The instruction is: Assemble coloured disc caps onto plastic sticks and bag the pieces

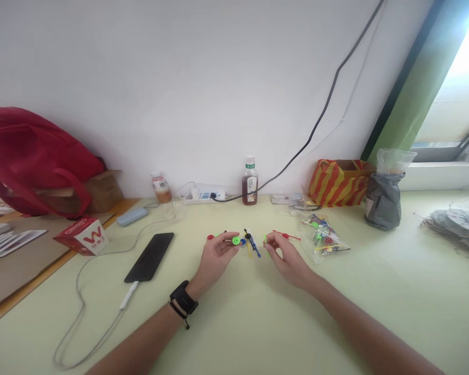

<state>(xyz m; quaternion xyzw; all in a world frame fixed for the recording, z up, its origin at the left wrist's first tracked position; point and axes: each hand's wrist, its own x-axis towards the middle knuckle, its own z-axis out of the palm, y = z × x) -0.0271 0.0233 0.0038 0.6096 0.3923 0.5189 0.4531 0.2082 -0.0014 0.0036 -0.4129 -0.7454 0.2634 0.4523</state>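
A small bright green plastic disc (236, 240) with a centre hole is pinched between the thumb and fingertips of my left hand (216, 255). My right hand (287, 258) is closed at the fingertips on a thin green plastic piece (264, 239), mostly hidden by the fingers. Between the hands lie arrow-shaped plastic pointers, among them a blue pointer (255, 248), with black and yellow ones close by. Behind my right hand a red pointer (293, 237) rests on the table. Part of another red piece (210, 237) shows beside my left hand.
A clear bag (324, 237) of colourful pointers lies to the right. A brown drink bottle (250, 182) and a power strip (205, 193) stand along the wall. Leftward are a charging phone (149, 257) and a red-white box (82, 236). A black cable (316, 125) hangs down the wall.
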